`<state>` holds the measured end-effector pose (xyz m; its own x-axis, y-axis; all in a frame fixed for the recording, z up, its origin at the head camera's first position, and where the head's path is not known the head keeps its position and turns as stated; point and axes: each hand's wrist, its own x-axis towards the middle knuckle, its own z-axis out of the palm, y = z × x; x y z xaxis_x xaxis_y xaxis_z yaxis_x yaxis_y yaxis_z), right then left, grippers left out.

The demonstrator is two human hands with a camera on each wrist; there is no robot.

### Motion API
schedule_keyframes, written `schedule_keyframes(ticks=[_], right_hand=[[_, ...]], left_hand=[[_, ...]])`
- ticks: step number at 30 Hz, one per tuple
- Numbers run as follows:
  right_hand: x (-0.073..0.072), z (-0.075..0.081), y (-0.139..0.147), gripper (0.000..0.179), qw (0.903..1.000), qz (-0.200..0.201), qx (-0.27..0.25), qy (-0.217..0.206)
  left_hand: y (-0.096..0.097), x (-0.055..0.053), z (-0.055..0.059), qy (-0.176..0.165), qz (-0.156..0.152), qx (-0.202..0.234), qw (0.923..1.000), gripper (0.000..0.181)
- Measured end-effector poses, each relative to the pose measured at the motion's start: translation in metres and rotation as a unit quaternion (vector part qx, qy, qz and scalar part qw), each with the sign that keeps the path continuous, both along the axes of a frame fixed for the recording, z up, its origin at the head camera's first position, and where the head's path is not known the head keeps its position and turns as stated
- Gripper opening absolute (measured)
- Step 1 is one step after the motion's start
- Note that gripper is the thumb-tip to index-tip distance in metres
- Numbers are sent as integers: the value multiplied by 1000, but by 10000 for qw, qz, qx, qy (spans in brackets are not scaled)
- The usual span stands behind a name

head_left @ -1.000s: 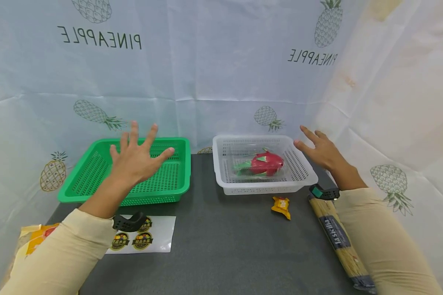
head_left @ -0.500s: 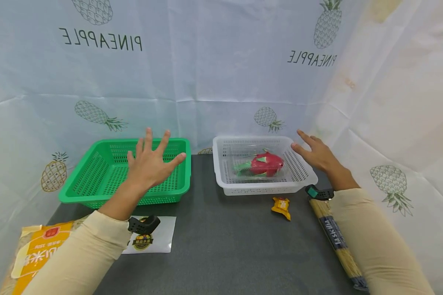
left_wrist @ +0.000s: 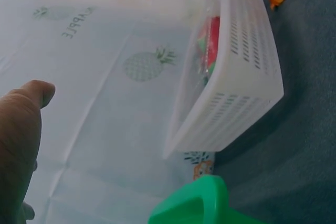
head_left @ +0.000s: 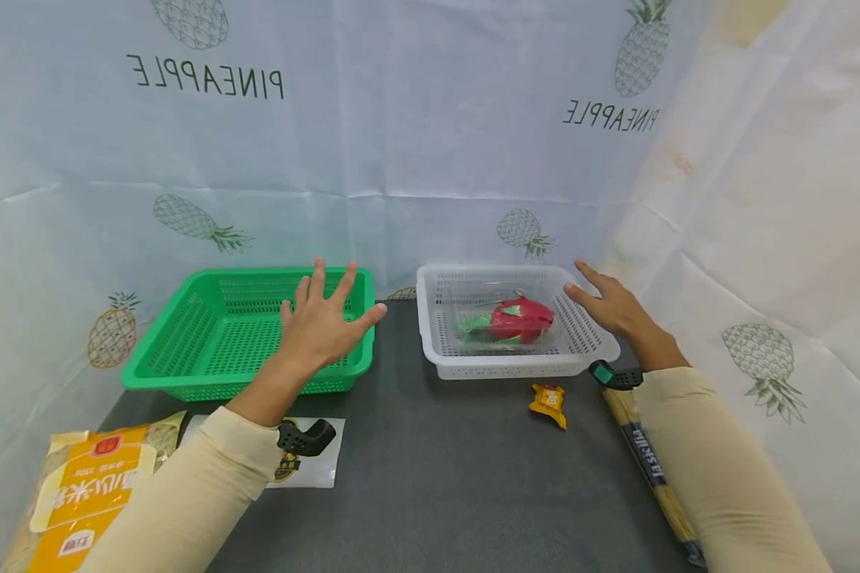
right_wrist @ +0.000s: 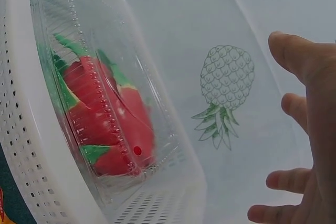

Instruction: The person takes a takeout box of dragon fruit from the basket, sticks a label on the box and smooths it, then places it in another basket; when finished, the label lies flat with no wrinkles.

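Head: left hand [head_left: 318,328] and right hand [head_left: 611,306] are empty, fingers apart; the fruit [head_left: 521,320] lies in the white basket [head_left: 512,368], desk's [head_left: 430,477] far edge. Left wrist: lowering could snag the green basket [left_wrist: 212,195]. Right wrist: side contact could shift the white basket.

Between the green basket [head_left: 186,390] and the white basket [head_left: 509,368], a strip of dark tabletop [head_left: 430,485] leaves room to pass, widening in front of both. Behind them the curtain [head_left: 401,159] bars the way; an orange packet [head_left: 548,404] and a pasta pack [head_left: 643,454] obstruct the near right.
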<state>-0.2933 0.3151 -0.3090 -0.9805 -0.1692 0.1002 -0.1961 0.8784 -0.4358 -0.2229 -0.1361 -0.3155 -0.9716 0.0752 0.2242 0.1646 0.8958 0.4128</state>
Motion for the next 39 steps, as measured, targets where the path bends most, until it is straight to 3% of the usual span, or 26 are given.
schedule_keyframes(ticks=[16, 27, 39], right_hand=[[-4, -14, 1, 77, 9994, 22, -248, -237], [-7, -25, -1, 79, 9971, -232, -310, -648], [-9, -37, -2, 79, 9976, -238, -254, -597]], left_hand=[[27, -3, -12, -10, -138, 171, 9998, 92], [46, -2, -25, -174, -260, 526, 9981, 91], [66, -3, -37, -261, -387, 492, 9977, 88]])
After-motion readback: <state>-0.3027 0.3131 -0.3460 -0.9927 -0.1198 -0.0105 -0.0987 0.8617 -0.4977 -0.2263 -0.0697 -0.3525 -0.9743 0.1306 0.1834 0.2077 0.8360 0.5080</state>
